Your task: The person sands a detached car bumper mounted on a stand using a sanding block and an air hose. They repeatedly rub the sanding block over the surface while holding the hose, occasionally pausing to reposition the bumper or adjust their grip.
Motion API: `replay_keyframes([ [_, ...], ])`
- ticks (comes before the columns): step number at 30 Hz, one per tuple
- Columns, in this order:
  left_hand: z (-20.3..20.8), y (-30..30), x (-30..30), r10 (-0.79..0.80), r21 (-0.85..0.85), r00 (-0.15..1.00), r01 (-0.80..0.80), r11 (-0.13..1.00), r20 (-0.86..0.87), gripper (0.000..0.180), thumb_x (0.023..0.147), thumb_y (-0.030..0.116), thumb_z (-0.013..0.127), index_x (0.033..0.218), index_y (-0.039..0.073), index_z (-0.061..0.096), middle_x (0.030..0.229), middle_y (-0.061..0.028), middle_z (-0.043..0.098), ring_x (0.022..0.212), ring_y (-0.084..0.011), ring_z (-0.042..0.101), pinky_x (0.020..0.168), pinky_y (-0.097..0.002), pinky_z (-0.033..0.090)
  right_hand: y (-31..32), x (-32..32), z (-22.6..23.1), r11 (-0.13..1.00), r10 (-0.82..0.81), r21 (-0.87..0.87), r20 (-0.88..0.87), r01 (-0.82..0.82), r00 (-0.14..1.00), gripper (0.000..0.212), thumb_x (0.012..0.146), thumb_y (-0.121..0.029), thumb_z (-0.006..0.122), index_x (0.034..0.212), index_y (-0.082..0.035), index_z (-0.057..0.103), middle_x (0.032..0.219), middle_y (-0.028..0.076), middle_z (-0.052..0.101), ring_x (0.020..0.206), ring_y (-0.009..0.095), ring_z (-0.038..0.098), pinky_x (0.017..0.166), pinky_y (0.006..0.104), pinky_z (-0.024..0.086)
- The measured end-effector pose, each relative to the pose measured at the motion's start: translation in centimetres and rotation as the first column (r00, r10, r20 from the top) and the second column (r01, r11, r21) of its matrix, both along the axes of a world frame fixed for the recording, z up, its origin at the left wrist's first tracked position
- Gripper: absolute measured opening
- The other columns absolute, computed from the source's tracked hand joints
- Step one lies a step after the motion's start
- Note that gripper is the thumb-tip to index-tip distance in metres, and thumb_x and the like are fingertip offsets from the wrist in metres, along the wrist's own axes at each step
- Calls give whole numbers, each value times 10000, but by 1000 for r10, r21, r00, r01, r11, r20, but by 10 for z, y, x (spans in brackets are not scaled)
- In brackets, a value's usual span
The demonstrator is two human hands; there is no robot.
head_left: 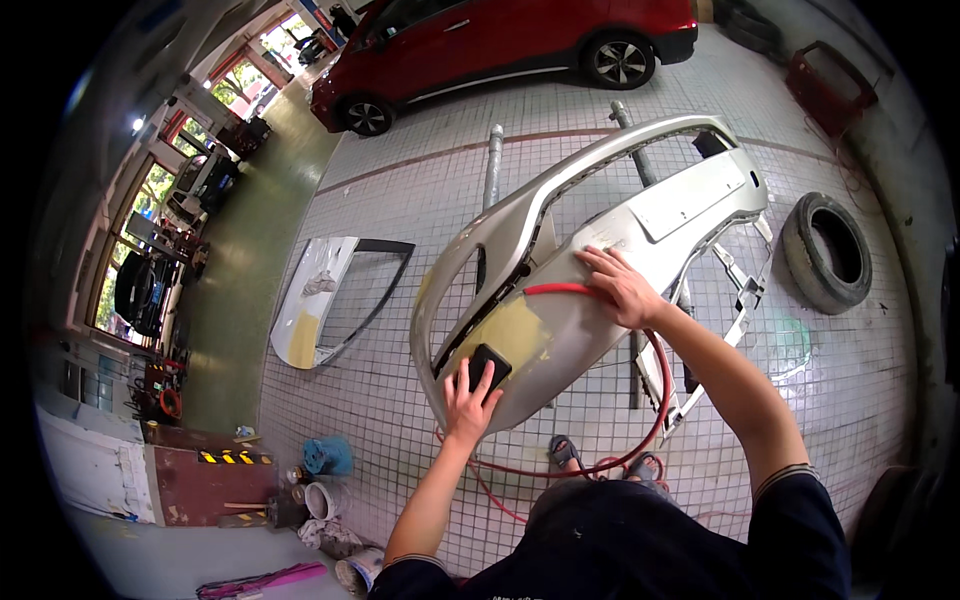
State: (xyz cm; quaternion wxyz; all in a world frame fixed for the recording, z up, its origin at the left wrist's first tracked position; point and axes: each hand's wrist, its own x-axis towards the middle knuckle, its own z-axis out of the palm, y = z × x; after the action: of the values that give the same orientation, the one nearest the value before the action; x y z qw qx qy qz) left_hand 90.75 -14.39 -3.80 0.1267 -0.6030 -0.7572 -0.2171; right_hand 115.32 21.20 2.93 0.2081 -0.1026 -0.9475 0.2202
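Bumper point(575, 350) stretches beneath both hands, its long axis running forward and rightward from the left grip point(474, 392). That grip, nearer the yellow patch point(517, 331) just ahead of it, is clamped over a black block point(493, 367). Farther along, the right grip point(627, 290) lies fingers extended, a red hose point(562, 289) passing under it.

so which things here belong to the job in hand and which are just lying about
In use:
- silver-grey car bumper with a yellow patch, under both hands
- black rectangular block, in the left hand
- red flexible hose, passing beneath the right hand

Seemingly lying about:
- white car door with dark window frame
- worn black tyre
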Motion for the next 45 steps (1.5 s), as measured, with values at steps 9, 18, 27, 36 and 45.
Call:
replay_keyframes([
  [9, 27, 101, -21, -132, 72, 990, 135, 988, -38, 568, 992, 438, 761, 1545, 355, 660, 1663, -154, 504, 1327, -399, 550, 1088, -540, 458, 5, -32, -30, 992, -31, 120, -36, 35, 999, 755, 1033, -572, 580, 1595, -78, 477, 1769, 200, 378, 1666, 400, 298, 1352, 583, 152],
  [18, 14, 9, -64, -129, 32, 982, 125, 992, 139, 537, 1022, 383, 739, 1526, 203, 689, 1590, -283, 560, 1296, -481, 572, 1111, -557, 487, -3, -37, -19, 980, -54, 195, 110, 32, 992, 635, 1087, -497, 485, 1652, -212, 531, 1788, 195, 343, 1652, 437, 293, 1325, 629, 164],
  [27, 45, 32, -120, -331, -12, 864, 363, 932, 378, 574, 1059, 322, 697, 1586, 114, 607, 1511, -288, 628, 1234, -467, 635, 1087, -528, 538, 7, -36, -26, 973, -17, 230, 144, -17, 989, 684, 1101, -434, 501, 1730, -194, 376, 1818, 211, 249, 1673, 458, 211, 1336, 643, 118],
  [36, 42, 103, -109, -416, 11, 842, 440, 898, 344, 585, 1041, 354, 729, 1580, 153, 627, 1533, -256, 630, 1179, -472, 651, 1065, -512, 535, 0, -38, -3, 986, -86, 164, 264, 44, 961, 586, 1104, -468, 455, 1652, -272, 531, 1813, 204, 268, 1675, 455, 200, 1343, 630, 86],
  [45, 36, 72, -115, -375, 35, 887, 380, 924, 270, 580, 1043, 434, 719, 1565, 192, 649, 1439, -302, 663, 1124, -433, 645, 1049, -489, 529, -6, -41, -9, 982, -170, 116, 195, 149, 966, 632, 1102, -495, 419, 1675, -244, 505, 1813, 169, 300, 1682, 416, 222, 1343, 606, 87],
])
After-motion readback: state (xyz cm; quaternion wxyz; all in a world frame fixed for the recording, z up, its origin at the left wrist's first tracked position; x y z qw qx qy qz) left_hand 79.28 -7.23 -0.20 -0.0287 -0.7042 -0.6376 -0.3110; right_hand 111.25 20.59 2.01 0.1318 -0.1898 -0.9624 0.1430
